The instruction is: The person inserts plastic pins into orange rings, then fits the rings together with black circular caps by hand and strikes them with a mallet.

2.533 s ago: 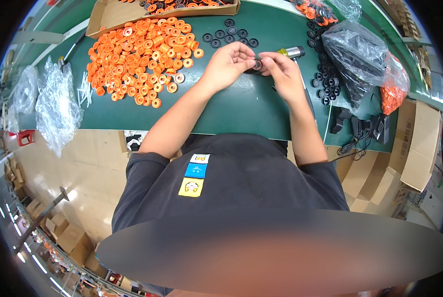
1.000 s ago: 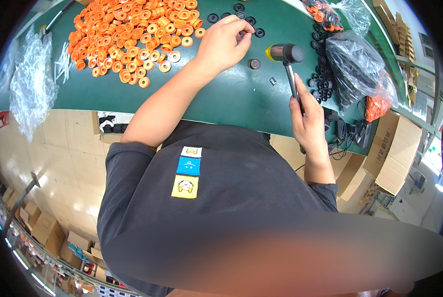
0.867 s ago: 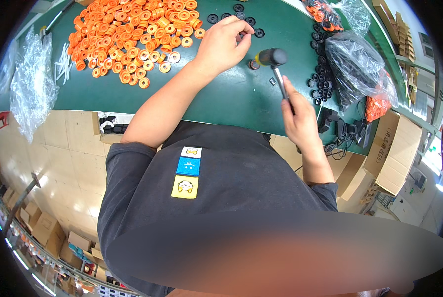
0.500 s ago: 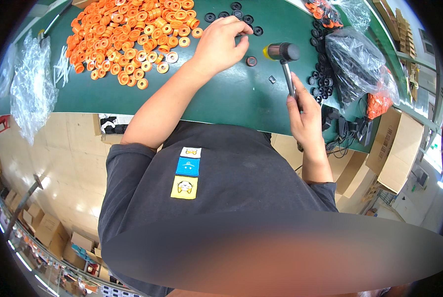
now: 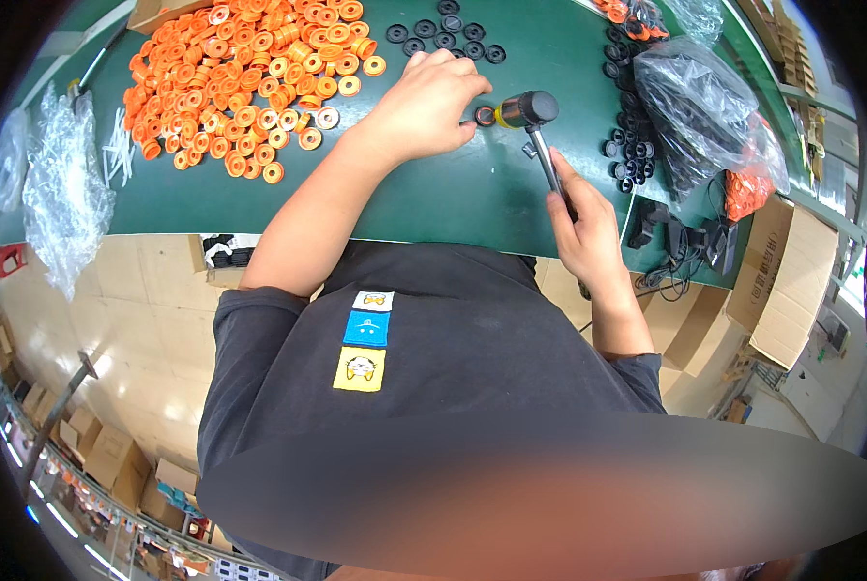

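Near the middle right of the frame, the right hand [image 5: 584, 228] grips the mallet [image 5: 529, 110] by its handle, fingers closed round the shaft and thumb lying against it, a hold that seems to leave the head free to swing. A small clip [image 5: 529, 151] lies beside the shaft on the green counter [image 5: 395, 213]. Farther up, the yellow face adjoins a round dark part [image 5: 485, 115]; whether they touch I cannot tell. The part sits alone on bare surface at upper centre, probably so that it has firm, level backing within reach of both hands. Just left of it, the left hand [image 5: 425, 105] rests with fingers loosely bent and apart, thumb near the part; nothing shows between them, though their undersides are hidden. To the right, black rings [image 5: 631, 160] lie in a cluster, likely grouped by kind for easy picking. Orange wheels [image 5: 249, 82] heap at upper left, apparently tipped out loose, while black discs [image 5: 445, 41] lie spread at top centre, probably to stay apart from the orange ones.
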A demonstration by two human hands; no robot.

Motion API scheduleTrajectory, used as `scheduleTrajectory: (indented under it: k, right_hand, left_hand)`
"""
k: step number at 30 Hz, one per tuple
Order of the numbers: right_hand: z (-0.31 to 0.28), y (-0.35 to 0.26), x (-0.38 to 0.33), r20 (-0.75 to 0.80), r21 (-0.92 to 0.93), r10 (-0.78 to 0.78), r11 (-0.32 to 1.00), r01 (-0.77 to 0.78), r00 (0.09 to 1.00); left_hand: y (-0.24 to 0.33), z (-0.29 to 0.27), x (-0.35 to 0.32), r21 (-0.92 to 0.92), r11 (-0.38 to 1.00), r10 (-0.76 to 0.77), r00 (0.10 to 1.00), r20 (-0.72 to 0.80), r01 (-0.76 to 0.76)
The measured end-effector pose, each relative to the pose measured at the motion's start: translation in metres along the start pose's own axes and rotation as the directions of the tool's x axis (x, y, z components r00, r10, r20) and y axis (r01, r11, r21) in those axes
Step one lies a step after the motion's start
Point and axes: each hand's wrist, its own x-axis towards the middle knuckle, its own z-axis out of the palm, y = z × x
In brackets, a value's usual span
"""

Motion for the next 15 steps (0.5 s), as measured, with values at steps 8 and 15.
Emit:
scheduleTrajectory:
  k: [8,15]
  right_hand:
    - [0.014,0.005,0.008,-0.001,-0.094,-0.145,0.985,0.144,0.989]
    - [0.001,0.002,0.006,-0.011,-0.023,-0.055,0.998,0.055,0.998]
  left_hand:
    - [0.0,0.0,0.001,0.039,0.999,0.007,1.0,0.019,-0.008]
    - [-0.002,0.001,0.001,0.021,1.0,0.016,1.0,0.017,-0.016]
